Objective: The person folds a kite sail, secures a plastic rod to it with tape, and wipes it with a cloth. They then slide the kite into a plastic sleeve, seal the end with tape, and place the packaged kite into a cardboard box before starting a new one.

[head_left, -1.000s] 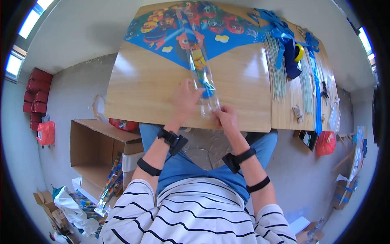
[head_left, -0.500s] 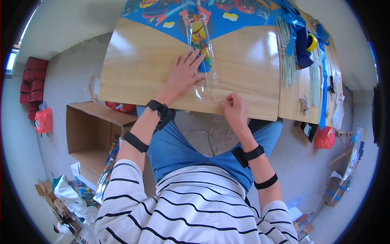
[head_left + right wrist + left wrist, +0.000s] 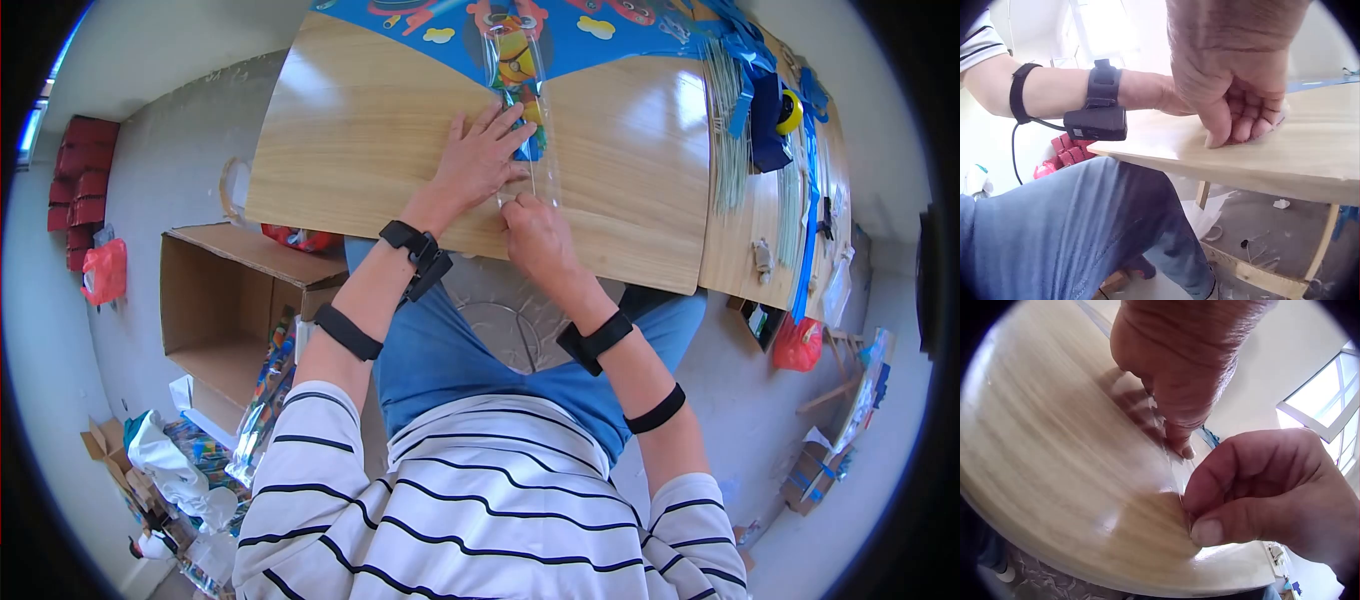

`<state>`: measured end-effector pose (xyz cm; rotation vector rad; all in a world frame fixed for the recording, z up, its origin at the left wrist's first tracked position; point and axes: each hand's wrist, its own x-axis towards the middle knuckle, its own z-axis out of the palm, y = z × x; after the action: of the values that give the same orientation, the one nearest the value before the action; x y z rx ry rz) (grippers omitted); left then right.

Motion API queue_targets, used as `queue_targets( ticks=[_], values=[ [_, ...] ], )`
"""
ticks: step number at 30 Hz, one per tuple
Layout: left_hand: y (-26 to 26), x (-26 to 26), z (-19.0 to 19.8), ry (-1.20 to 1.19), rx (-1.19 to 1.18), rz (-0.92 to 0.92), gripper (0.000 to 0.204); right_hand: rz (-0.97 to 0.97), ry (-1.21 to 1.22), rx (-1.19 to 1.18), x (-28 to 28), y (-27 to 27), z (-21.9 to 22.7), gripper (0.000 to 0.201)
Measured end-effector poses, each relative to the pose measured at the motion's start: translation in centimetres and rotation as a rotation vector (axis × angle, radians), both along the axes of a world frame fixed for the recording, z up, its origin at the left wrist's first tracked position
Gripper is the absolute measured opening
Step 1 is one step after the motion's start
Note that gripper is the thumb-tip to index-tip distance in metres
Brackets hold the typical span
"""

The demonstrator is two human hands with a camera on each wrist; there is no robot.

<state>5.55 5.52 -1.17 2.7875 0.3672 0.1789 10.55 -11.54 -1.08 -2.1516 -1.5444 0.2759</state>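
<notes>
On the wooden table [image 3: 350, 140] lies a long clear plastic sleeve [image 3: 547, 180] with a narrow, brightly printed bundle [image 3: 516, 65] inside. My left hand [image 3: 478, 158] rests on the sleeve with its fingers extended, the fingertips over the bundle's blue near end. At the sleeve's near end, my right hand [image 3: 543, 240] pinches the film between thumb and curled fingers. The left wrist view shows the right thumb [image 3: 1209, 531] against the thin film edge, close over the tabletop. Under the sleeve's far part spreads a blue sheet with cartoon figures [image 3: 590, 58].
Thin pale sticks [image 3: 732, 130], blue ribbon [image 3: 800, 220] and a blue tape dispenser [image 3: 770, 135] with yellow tape lie at the right. An open cardboard box [image 3: 215, 290] stands left of my legs. Red boxes [image 3: 85, 165] are stacked by the wall.
My left hand has moved forward onto the sleeve and flattened. The right hand left the sleeve's near right corner, then came back left and took hold of its end.
</notes>
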Motion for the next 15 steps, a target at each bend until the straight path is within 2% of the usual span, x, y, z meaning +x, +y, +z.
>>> queue_targets(
  ticks=[6,8,11,14,15],
  values=[
    [0.1,0.0,0.2,0.009,-0.054,0.000,0.071,0.064,-0.089,-0.045,-0.7,-0.2,0.0,0.006],
    [0.1,-0.1,0.1,0.006,-0.059,-0.001,0.071,0.079,-0.102,0.034,-2.5,-2.7,0.0,0.007],
    [0.1,0.1,-0.1,0.015,-0.057,0.007,0.070,0.179,0.053,0.076,-5.0,-6.7,0.4,0.014],
    [0.1,0.1,-0.5,0.016,-0.056,0.002,0.070,-0.099,0.166,0.080,-4.2,-6.8,1.6,0.015],
    [0.1,0.1,-0.5,0.012,-0.053,-0.002,0.070,-0.105,0.124,0.125,-3.7,-6.0,2.2,0.015]
  ],
)
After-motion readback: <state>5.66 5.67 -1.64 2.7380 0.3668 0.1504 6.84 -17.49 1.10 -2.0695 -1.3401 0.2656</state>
